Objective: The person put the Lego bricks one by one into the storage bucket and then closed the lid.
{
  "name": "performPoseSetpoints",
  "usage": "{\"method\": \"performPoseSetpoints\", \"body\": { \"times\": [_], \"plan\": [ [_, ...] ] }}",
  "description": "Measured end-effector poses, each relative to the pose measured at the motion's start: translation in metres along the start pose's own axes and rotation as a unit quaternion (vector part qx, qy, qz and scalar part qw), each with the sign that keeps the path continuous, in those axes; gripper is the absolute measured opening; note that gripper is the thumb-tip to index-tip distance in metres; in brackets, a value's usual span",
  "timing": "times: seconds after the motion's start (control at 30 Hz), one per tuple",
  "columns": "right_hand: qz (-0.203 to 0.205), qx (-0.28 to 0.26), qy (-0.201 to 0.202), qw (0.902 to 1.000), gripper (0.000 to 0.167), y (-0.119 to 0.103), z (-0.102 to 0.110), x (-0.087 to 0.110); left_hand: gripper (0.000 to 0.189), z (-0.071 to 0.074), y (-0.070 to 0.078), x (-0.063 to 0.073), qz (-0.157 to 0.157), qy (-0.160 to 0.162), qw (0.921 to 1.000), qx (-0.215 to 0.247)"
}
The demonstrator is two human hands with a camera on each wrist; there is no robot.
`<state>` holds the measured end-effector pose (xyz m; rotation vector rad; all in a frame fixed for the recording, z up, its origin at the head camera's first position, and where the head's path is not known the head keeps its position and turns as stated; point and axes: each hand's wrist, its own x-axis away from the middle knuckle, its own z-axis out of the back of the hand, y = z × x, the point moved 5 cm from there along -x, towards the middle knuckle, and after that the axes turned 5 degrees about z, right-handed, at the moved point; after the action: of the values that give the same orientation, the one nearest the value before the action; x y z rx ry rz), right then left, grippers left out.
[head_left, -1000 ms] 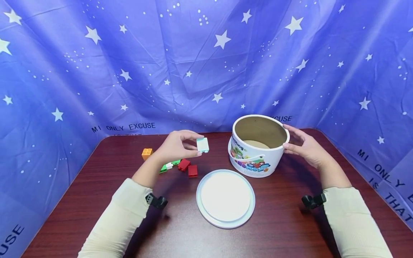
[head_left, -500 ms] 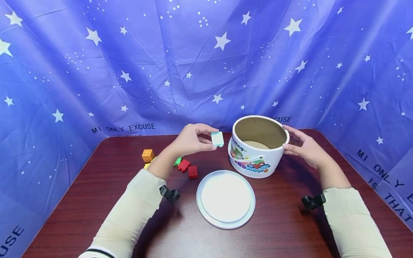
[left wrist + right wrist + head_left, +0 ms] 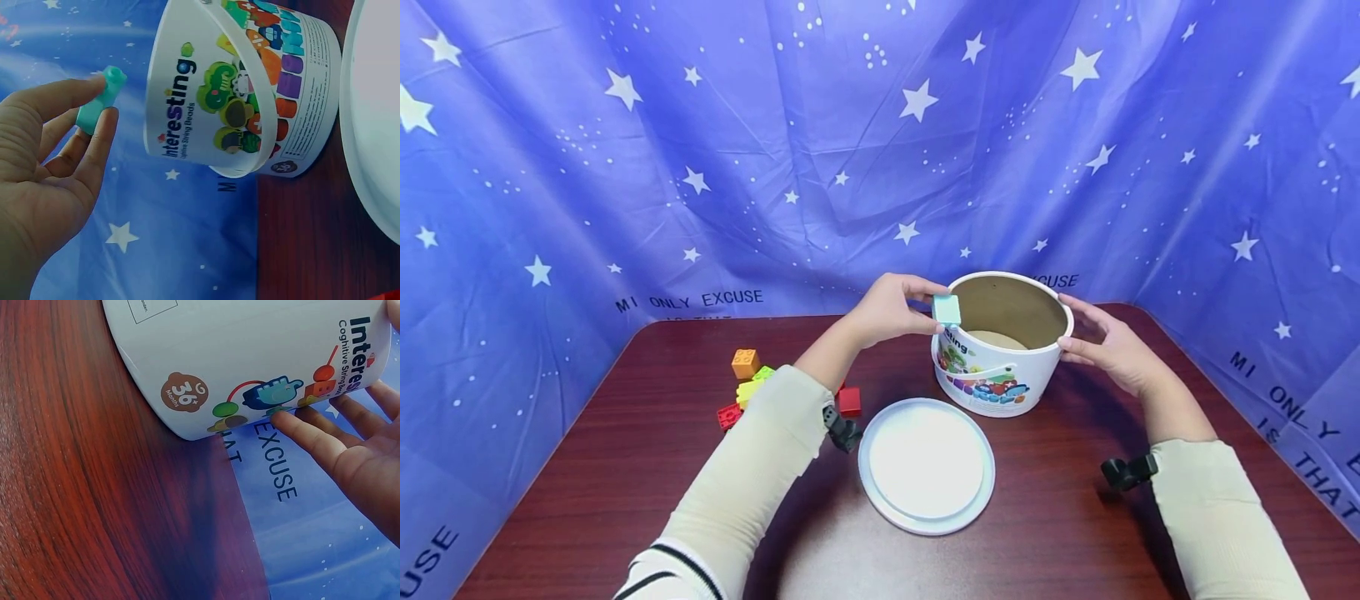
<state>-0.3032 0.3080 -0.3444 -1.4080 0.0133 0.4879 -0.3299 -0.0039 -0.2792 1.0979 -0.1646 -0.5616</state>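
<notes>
A turquoise toy building block [image 3: 947,311] is pinched between the thumb and fingertips of my left hand [image 3: 887,310], at the left rim of a white bucket [image 3: 981,390] in the head view. The left wrist view shows the block [image 3: 100,105] edge-on, with a round stud at its end. The bucket stands upright and uncovered, with printed pictures, the word "Interesting" and a white handle hanging at its front. On its right side, my right hand [image 3: 1108,346] rests with spread, nearly straight fingers against the outer wall near the rim.
A round white lid [image 3: 927,467] lies on the dark wood table in front of the bucket. Left of it are loose blocks: orange [image 3: 745,363], yellow [image 3: 748,392], red [image 3: 849,402] and others, partly hidden by my left arm. A blue star-patterned curtain [image 3: 820,150] hangs behind.
My left hand has carried the turquoise block rightward and slightly up, from above the loose blocks to the bucket's rim. My right hand and the bucket have stayed in place.
</notes>
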Motion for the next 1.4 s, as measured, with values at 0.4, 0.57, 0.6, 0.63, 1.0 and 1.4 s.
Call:
{"method": "performPoseSetpoints", "body": {
  "times": [0.4, 0.57, 0.6, 0.63, 1.0, 1.4],
  "plan": [
    [0.008, -0.012, -0.002, 0.9999, 0.073, 0.001, 0.0, 0.001, 0.05, -0.011, -0.008, -0.03, 0.025, 0.025, 0.9989, -0.03],
    [0.01, -0.02, -0.004, 0.9997, 0.073, 0.001, -0.002, 0.0, 0.05, -0.011, -0.009, -0.03, 0.024, 0.034, 0.9989, -0.023],
    [0.01, -0.02, -0.004, 0.9997, 0.073, 0.001, -0.002, 0.0, 0.05, -0.01, -0.01, -0.029, 0.022, 0.036, 0.9989, -0.02],
    [0.011, -0.019, -0.003, 0.9998, 0.073, 0.001, -0.002, 0.0, 0.05, -0.01, -0.01, -0.029, 0.019, 0.037, 0.999, -0.015],
    [0.013, -0.006, 0.001, 0.9999, 0.072, 0.002, -0.001, 0.001, 0.055, -0.001, -0.018, -0.013, -0.026, 0.031, 0.9972, 0.062],
    [0.02, -0.021, -0.001, 0.9996, 0.071, 0.002, -0.002, 0.002, 0.05, 0.005, -0.03, 0.01, -0.02, 0.05, 0.9956, 0.076]
  ]
}}
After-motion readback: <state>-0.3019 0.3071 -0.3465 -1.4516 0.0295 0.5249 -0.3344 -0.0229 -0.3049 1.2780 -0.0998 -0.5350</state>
